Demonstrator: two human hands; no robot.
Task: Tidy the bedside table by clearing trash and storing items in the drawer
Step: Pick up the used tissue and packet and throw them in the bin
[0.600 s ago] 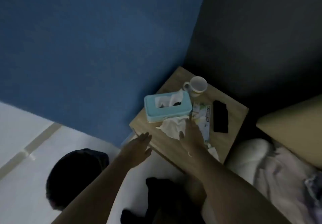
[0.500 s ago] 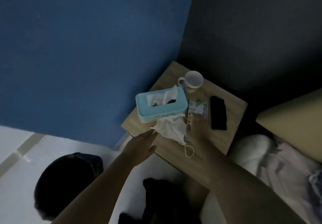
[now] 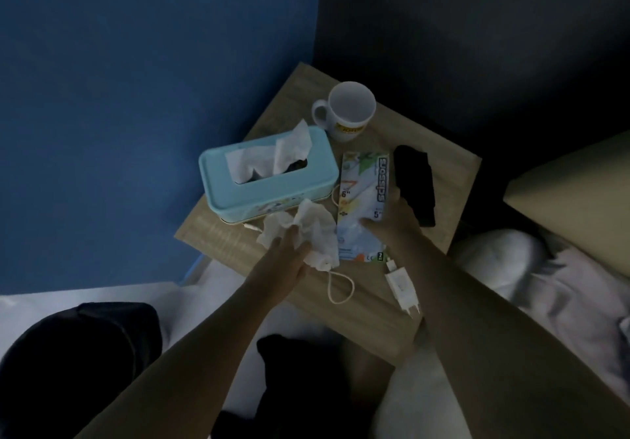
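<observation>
Crumpled tissue in left fingers (pinched)

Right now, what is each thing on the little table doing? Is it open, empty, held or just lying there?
Tissue box: upright, tissue sticking out.
Mug: upright, looks empty.
Crumpled tissue: gripped by left hand.
Scissors packet: flat, right hand on it.
Charger: lying unplugged.
Black object: lying flat.

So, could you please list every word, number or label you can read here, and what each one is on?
"scissors": down one side of the scissors package.
"6''": on the same package, near its left edge.
"5''": on the same package, near its right edge.
Yellow band on the mug: lettering too blurred to read.
Fine print at the package's lower end: too small to read.
</observation>
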